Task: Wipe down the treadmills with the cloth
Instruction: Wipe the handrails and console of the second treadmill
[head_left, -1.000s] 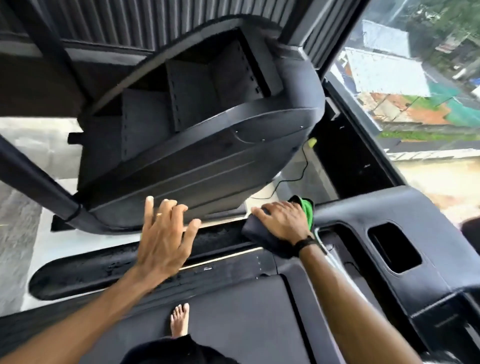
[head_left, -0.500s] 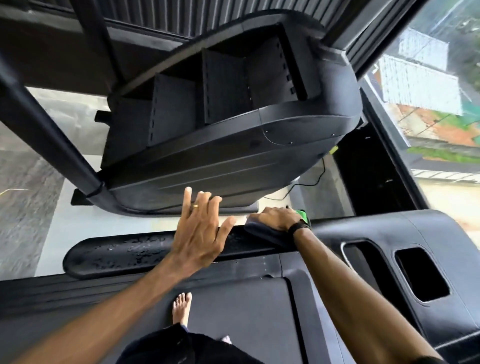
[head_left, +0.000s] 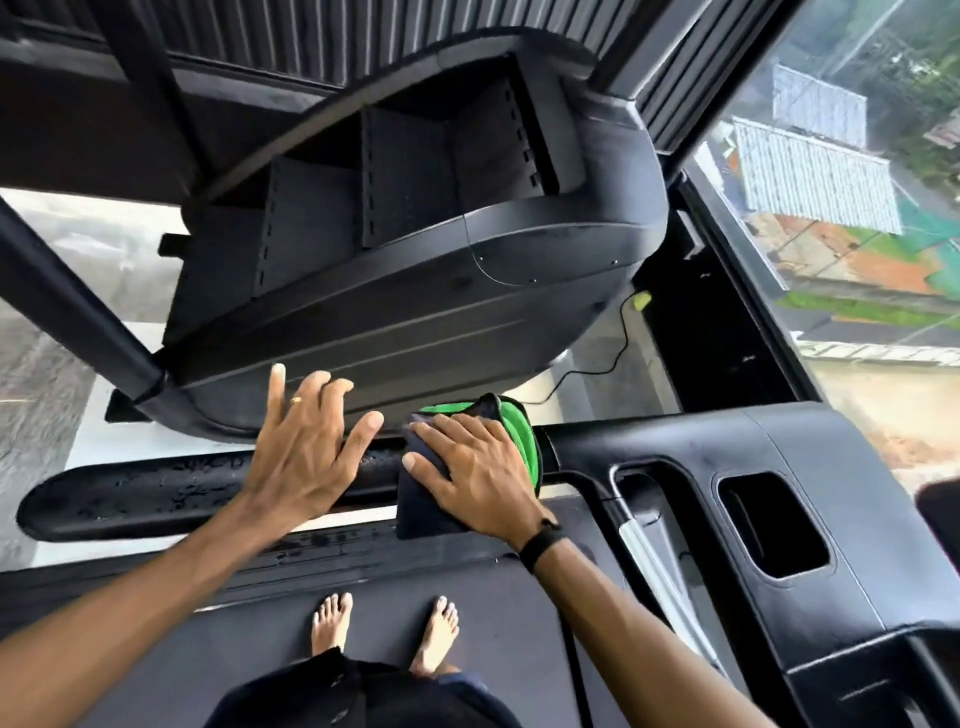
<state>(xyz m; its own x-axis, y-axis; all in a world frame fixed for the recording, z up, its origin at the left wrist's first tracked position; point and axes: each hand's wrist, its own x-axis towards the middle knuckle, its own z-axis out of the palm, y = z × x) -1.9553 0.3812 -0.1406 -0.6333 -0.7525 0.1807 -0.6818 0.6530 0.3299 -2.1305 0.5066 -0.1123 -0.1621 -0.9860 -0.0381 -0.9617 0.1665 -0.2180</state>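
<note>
I stand barefoot on a black treadmill and look down over its front handlebar (head_left: 130, 493), which is wet with droplets. A folded cloth (head_left: 519, 441), dark on one side and green on the other, is draped over the bar near its middle. My right hand (head_left: 475, 475) lies flat on the cloth with fingers spread and presses it onto the bar. To the left of it, my left hand (head_left: 304, 441) hovers at the bar with straight, spread fingers and holds nothing. The treadmill's console part with cup recesses (head_left: 769, 525) runs off to the right.
Just beyond the bar stands a large black stair-climber machine (head_left: 426, 249) with a slanted post (head_left: 67, 312) on the left. A thin black cable (head_left: 618, 353) runs on the floor behind. A glass window (head_left: 857, 208) fills the right side. The treadmill belt (head_left: 260, 649) is under my feet.
The view shifted closer and down, so both feet show. My right hand slid the cloth leftward along the bar and spread flat on it. My left hand stayed near the bar.
</note>
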